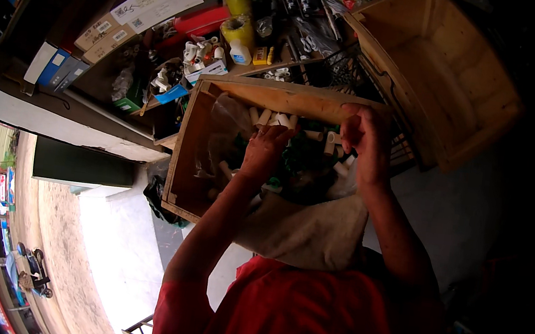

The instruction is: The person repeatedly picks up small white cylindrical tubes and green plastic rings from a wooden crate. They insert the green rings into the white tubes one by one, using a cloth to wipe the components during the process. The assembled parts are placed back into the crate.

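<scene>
White short pipe pieces (272,119) lie just past the left hand (262,153), which pinches one; the right hand (364,142) grips the wooden crate (183,150) rim.

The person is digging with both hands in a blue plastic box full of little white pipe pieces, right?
Not quite. The head view shows both hands, left hand and right hand, at a wooden crate, not a blue plastic box. The little white pipe pieces are inside it.

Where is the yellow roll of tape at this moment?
In the head view, the yellow roll of tape stands on the shelf behind the wooden box, beside a small white bottle.
</scene>
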### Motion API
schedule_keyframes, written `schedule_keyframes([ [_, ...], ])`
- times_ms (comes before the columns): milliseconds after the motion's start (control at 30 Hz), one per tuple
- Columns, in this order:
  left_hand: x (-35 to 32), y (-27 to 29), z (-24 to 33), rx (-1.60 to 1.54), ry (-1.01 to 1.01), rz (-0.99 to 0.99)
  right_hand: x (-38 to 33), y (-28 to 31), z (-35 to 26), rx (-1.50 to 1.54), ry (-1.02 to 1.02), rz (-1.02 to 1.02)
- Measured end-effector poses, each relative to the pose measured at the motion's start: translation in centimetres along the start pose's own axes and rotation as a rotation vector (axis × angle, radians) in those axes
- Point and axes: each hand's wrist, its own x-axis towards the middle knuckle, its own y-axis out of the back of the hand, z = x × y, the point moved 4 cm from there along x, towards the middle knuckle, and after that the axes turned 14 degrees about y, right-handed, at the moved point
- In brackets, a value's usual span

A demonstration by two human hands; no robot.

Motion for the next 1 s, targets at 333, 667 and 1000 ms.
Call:
schedule_keyframes([
  [333, -0.7, -2.0, 0.9, 0.004, 0.102, -0.231, -0.1, -0.4, -0.5, 0.01, -0.036, -0.025],
  [667, -0.5, -3.3, -1.8, -0.177, 0.135, -0.176, 0.0, -0.5, -0.2, -0.001, -0.054, -0.047],
  [1000, 0.2, -0.6, -2.8, -0.391, 0.221, 0.021, 0.0, -0.6, 0.9, -0.014, -0.112, -0.171],
])
